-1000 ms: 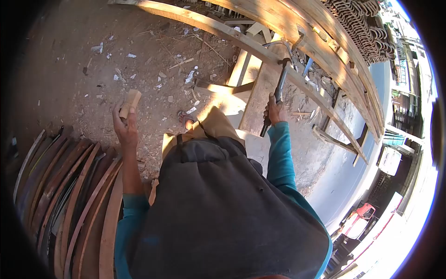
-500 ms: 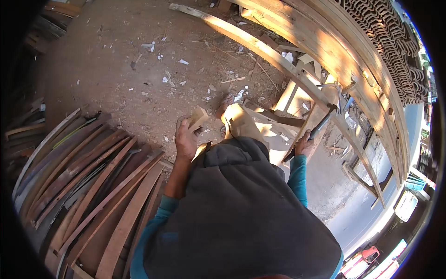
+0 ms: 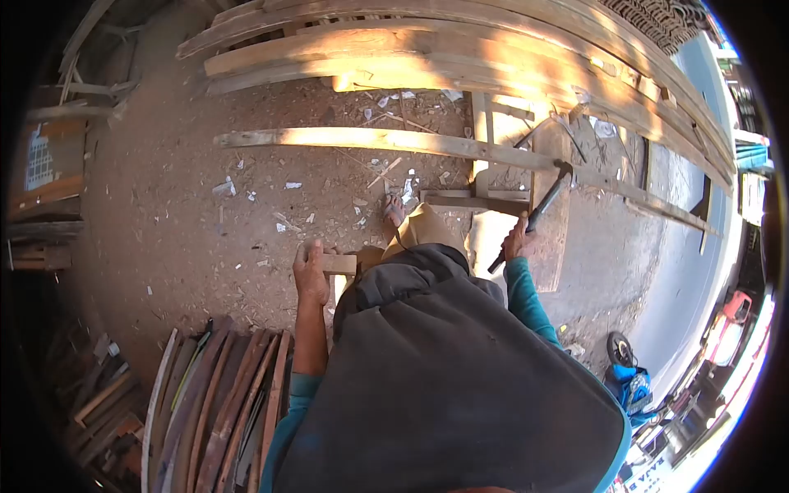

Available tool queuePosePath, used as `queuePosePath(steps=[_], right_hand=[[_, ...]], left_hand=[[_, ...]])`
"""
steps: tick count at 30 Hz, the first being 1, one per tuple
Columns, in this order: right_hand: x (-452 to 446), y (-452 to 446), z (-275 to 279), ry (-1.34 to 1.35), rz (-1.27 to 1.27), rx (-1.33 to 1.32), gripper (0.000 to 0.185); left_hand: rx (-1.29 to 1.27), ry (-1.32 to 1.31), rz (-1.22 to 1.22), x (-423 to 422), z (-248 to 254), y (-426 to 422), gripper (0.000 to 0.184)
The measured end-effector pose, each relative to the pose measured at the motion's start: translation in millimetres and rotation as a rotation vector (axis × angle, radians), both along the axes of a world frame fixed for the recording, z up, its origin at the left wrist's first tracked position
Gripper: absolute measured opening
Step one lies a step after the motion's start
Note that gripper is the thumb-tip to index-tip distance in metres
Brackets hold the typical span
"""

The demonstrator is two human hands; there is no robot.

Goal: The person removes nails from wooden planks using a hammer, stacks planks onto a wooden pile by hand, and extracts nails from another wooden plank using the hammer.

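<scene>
evidently with both hands full, a worker in teal sleeves and a dark garment stands over chip-strewn ground at a timber yard. the left hand (image 3: pixel 311 275) is closed around a short squared wooden block (image 3: pixel 339 264), whose free end juts out to the right of the fingers, toward the worker's lap. the right hand (image 3: pixel 518 238) is wrapped around the dark grip of a hammer (image 3: pixel 546 203), its head pointing up and away from the knuckles.

just beyond the right hand, a long wooden batten (image 3: pixel 411 141) runs crosswise; the hammer's head overlaps it from this angle, and whether the two touch cannot be told. beneath and beside the same hand lies a broad plank (image 3: pixel 552 255), and farther out rises a stack of thick sunlit boards (image 3: pixel 394 49). behind the left hand, on the near side, curved wooden slats (image 3: pixel 222 411) stand packed in a row.

careful handling here, by the look of it, means a snug grip low on the hammer's handle, its head kept from knocking the batten, and the block pinched toward one end with fingertips off the exposed face. a bare-toed foot (image 3: pixel 394 209) between the hands calls for keeping both loads securely held.
</scene>
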State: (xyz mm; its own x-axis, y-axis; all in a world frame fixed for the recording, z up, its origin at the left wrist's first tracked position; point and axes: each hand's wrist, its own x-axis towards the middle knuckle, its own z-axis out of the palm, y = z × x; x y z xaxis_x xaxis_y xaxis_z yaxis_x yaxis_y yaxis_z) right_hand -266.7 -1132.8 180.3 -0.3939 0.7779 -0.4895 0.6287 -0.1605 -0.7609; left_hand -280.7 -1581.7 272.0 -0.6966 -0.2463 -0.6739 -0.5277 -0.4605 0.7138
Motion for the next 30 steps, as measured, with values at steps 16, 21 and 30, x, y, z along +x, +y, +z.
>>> queuePosePath(steps=[16,21,30], right_hand=[[-43.8,-147.4,172.0,0.276,0.312,0.409,0.048],[-20.5,-183.6,122.3,0.252,0.358,0.653,0.042],[-39.5,-190.1,119.1,0.058,-0.120,0.499,0.063]], left_hand=[[-0.548,-0.127,-0.062,-216.0,-71.6,-267.0,0.051],[-0.564,-0.305,-0.165,-267.0,-68.3,-287.5,0.075],[-0.304,-0.233,-0.478,-301.2,-82.8,-296.9,0.083]])
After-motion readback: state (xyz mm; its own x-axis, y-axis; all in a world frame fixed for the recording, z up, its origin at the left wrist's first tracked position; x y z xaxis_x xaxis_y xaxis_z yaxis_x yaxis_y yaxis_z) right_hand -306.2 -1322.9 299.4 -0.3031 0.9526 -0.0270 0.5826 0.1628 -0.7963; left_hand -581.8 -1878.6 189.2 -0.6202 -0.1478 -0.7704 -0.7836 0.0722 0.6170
